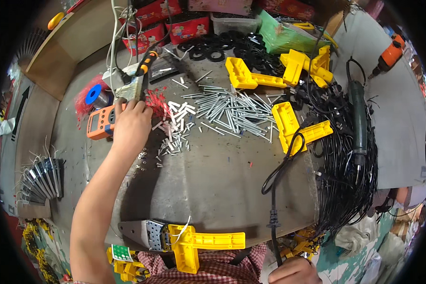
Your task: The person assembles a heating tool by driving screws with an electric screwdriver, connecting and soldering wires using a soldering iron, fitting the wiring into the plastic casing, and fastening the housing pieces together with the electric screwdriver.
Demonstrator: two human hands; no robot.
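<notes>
My left hand (pixel 132 123) reaches across the workbench with its fingers curled over the right end of an orange multimeter (pixel 99 124). The fingertips partly hide the meter's dial side. At the lower right edge my right hand (pixel 296 272) is closed round a black power cord (pixel 273 236), which has a ribbed sleeve and loops up onto the bench. Along the bench's near edge lies a yellow plastic handle shell (pixel 187 248), joined to a perforated metal plate (pixel 154 235) with a white wire sticking up. Neither hand touches this shell.
Long screws (pixel 236 111), white sleeves (pixel 177 113) and red bits (pixel 157 102) are heaped mid-bench. More yellow shells (pixel 288 125) lie to the right, beside bundled black cords (pixel 345 189). A dark electric screwdriver (pixel 359 118) hangs there; a solder spool (pixel 98 96) stands left.
</notes>
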